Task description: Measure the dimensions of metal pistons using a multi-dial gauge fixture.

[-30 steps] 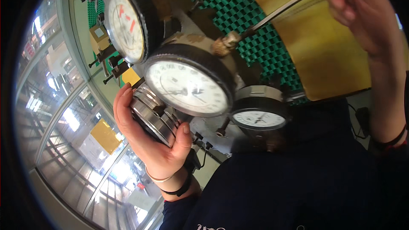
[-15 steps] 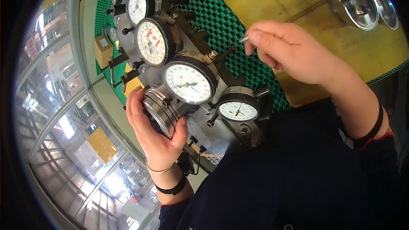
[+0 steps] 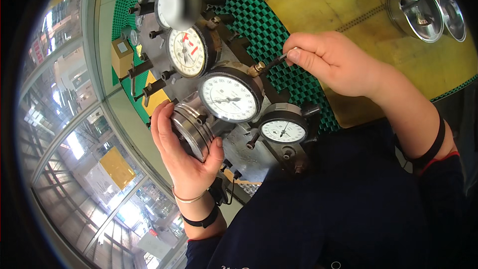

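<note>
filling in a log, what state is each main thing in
Grooved silver metal cylinder: tilted, gripped
Slim metal rod: pinched, mostly hidden
Bare left hand: curled around cylinder
Bare right hand: closed on rod
Round black-rimmed white dial gauges: mounted, one blurred
Shiny hollow metal cups: resting, untouched

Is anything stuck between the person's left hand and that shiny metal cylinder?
Nothing visible is. The left hand touches the metal cylinder directly, with fingers and thumb around it. The nearest dial lies beyond the cylinder, not between them.

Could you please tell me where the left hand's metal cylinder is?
In the head view, the metal cylinder sits left of centre in the left hand, below and left of the nearest dial.
</note>
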`<move>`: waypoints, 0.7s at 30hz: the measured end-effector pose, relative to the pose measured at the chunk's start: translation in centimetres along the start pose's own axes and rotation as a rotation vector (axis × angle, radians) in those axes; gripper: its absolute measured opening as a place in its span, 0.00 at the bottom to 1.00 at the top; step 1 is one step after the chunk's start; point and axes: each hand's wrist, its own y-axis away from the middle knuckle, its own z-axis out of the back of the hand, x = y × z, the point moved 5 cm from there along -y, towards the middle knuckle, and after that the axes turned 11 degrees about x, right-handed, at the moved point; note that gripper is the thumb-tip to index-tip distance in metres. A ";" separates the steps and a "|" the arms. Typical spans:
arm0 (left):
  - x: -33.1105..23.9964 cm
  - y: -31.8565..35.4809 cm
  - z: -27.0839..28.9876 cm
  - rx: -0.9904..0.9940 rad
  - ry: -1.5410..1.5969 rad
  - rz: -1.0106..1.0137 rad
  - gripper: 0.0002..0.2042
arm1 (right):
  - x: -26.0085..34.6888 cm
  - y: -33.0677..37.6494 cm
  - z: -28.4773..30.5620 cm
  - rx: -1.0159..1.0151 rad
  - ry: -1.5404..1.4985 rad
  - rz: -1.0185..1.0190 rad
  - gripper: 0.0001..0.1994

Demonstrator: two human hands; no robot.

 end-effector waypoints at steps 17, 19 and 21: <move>0.1 -0.3 0.4 -0.035 0.094 -0.008 0.40 | 1.2 -0.5 -0.1 -0.017 0.348 0.014 0.15; -0.4 -0.4 0.9 -0.021 0.101 -0.001 0.41 | 1.4 -0.2 -0.1 -0.079 0.353 -0.149 0.16; -0.9 -0.3 1.4 0.078 0.019 0.034 0.43 | 1.1 -0.3 0.1 -0.068 0.333 -0.105 0.17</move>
